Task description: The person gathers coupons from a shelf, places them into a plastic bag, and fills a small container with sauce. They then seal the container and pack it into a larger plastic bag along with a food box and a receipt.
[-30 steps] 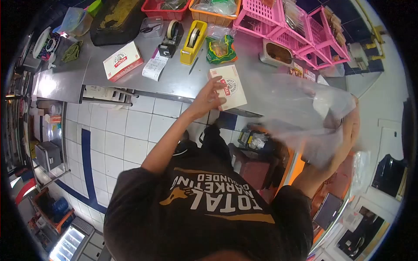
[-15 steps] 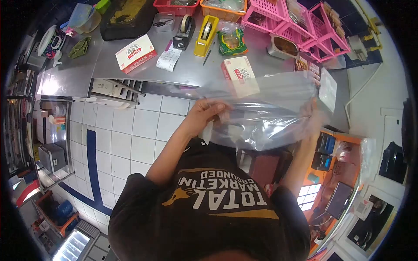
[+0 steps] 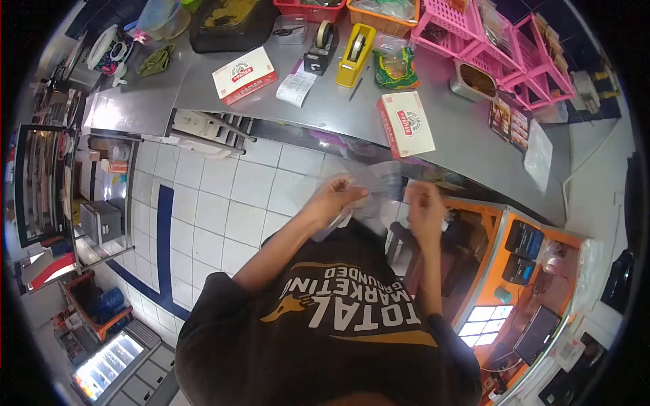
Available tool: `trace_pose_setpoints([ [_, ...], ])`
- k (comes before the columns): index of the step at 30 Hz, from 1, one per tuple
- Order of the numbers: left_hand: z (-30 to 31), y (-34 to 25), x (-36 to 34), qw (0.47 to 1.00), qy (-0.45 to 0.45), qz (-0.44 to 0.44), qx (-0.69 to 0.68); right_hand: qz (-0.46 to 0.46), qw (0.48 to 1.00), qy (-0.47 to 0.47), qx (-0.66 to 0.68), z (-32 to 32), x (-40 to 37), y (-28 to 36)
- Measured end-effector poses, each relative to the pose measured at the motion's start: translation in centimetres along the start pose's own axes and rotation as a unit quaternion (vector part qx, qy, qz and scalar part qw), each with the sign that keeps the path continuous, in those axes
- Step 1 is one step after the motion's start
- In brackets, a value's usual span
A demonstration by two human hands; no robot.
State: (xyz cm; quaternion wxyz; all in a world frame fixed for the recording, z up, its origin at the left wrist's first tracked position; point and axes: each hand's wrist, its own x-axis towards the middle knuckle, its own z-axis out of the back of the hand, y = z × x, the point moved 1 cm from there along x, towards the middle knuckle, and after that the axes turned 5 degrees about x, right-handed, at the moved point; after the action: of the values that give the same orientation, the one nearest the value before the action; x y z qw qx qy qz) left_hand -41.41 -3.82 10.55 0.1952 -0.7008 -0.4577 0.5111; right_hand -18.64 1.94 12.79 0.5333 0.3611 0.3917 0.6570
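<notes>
A clear plastic bag [image 3: 379,179], bunched and partly blurred, is in front of my dark shirt, below the counter's front edge. My left hand [image 3: 338,196] is closed on it, with the thumb across the gathered film. To the right, my right hand [image 3: 425,199] is blurred by motion, its fingers curled in at the bag's other side. Beyond my hands on the counter lies a white and red printed box [image 3: 409,125]. A second such box [image 3: 245,74] lies farther left.
On the steel counter [image 3: 325,111] are a receipt [image 3: 296,86], a black tape dispenser [image 3: 321,49], a yellow tape dispenser [image 3: 355,55], a green packet [image 3: 396,68], a metal container [image 3: 474,81] and pink baskets [image 3: 501,47]. An orange shelf unit [image 3: 497,233] stands at right.
The bag, spread wide between my hands before, is now bunched smaller. My right hand has moved left, closer to my left hand. The view has shifted, uncovering the right-hand box.
</notes>
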Motion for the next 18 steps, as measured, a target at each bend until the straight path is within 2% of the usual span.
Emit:
trace_pose_setpoints([
  [2,0.9,2.5,1.0,0.999,0.011,0.029,0.009,-0.096,0.967,0.155,0.180,-3.3,-1.1,0.9],
  [3,0.1,2.0,0.6,0.998,0.010,0.050,0.026,-0.120,0.950,0.186,0.219,-4.7,-1.3,0.7],
  [5,0.0,2.3,0.3,0.999,0.014,0.037,-0.012,-0.166,0.909,0.245,0.292,-6.9,-1.0,-0.6],
  [8,2.9,3.2,0.8,0.998,0.026,0.030,-0.043,-0.192,0.893,0.295,0.280,-7.3,-0.7,-1.1],
  [9,3.9,3.5,0.9,0.998,0.033,0.031,-0.048,-0.198,0.900,0.270,0.278,-7.5,-0.8,-1.5],
  [12,0.7,-2.2,-2.4,0.985,-0.121,0.119,-0.012,-0.214,0.912,0.181,0.300,-8.3,-1.0,-3.3],
  [13,2.1,-0.9,-1.2,0.976,-0.026,0.029,0.215,-0.216,0.909,0.141,0.328,-8.6,-0.9,-3.7],
  [14,3.5,0.4,0.0,0.904,0.020,-0.091,0.417,-0.218,0.903,0.100,0.356,-9.0,-0.9,-4.1],
  [15,4.6,2.8,0.8,0.968,0.027,-0.059,0.244,-0.201,0.913,0.121,0.333,-9.7,-1.1,-4.2],
  [17,5.2,5.3,1.6,0.998,0.046,-0.009,0.030,-0.172,0.930,0.157,0.283,-11.4,-1.6,-4.4],
  [18,4.9,4.9,1.5,0.986,-0.018,-0.023,0.163,-0.160,0.937,0.178,0.256,-11.6,-1.4,-5.6],
])
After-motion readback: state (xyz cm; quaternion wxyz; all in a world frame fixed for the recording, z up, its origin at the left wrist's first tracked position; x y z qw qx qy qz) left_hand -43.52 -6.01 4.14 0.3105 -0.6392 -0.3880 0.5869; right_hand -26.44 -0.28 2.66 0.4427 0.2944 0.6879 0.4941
